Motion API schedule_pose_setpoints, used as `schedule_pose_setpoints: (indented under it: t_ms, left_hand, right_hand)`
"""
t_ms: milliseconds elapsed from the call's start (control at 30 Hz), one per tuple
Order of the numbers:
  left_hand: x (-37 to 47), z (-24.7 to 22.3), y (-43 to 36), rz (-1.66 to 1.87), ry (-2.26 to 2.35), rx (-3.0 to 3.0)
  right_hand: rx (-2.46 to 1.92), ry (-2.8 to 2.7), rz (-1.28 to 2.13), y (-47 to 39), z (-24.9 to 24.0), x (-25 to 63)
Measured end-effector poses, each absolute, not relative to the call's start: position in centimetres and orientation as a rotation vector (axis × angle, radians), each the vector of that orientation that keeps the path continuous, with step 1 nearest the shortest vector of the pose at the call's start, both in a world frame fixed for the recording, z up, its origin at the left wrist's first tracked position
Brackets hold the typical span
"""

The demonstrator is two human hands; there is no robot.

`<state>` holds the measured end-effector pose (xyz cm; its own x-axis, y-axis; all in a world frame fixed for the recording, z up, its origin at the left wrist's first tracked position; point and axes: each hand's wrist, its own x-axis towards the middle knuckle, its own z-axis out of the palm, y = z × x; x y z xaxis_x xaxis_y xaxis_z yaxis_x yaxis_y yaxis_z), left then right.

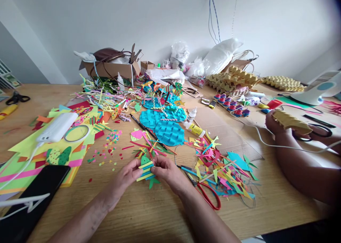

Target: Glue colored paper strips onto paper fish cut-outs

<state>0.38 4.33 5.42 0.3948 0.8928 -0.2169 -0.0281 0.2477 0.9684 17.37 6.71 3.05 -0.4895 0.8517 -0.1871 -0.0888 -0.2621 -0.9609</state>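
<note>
In the head view, a green paper fish [144, 160] with yellow and blue strips [145, 174] across its body is held just above the near part of the bench [133, 214]. One edge is pinched between thumb and fingers by the left hand [130, 173]; the opposite edge is pinched likewise by the right hand [166, 171]. The fish's tail is left free, pointed toward the wearer. The step in hand is judged to be the setting or pressing of the strips on the fish; whether they are glued cannot be told. For the next move, a steady two-sided grip seems to be called for, with the strips kept flat and the thin paper unbent. Red-handled scissors [219, 203] are laid to the right, beside paper scraps [229, 179]. Beyond the hands, blue ovals [169, 132] are placed near a yellow glue bottle [196, 130]. At far right, a carton piece [291, 122] is held by another person's hand [274, 123].
</note>
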Motion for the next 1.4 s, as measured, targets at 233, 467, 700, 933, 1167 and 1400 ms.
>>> schedule_pose_setpoints:
  t_ms: [233, 467, 700, 933, 1167, 1400]
  left_hand:
    - [1.0, 4.5, 4.8, 0.775, 1.106, 1.114]
    - [0.8, 4.5, 4.7, 0.808, 1.113, 1.145]
    - [-0.6, 5.0, 4.9, 0.765, 0.973, 1.194]
    - [-0.3, 5.7, 5.4, 0.785, 1.091, 1.214]
    - [0.0, 5.7, 5.6, 0.665, 1.101, 1.239]
    - [-1.1, 6.8, 6.8, 0.754, 1.149, 1.291]
  right_hand:
    - [-0.967, -1.372, 1.827, 6.7, 3.1, 17.4]
    - [-0.918, -1.416, 1.823, 6.7, 2.9, 17.6]
    - [-0.821, -1.411, 1.876, 6.6, 3.9, 17.4]
    - [-0.791, -1.506, 1.888, 6.4, 4.1, 17.3]
    - [-0.814, -1.567, 1.875, 6.3, 4.2, 17.0]
    - [-0.934, -1.511, 1.709, 6.8, 2.7, 17.5]
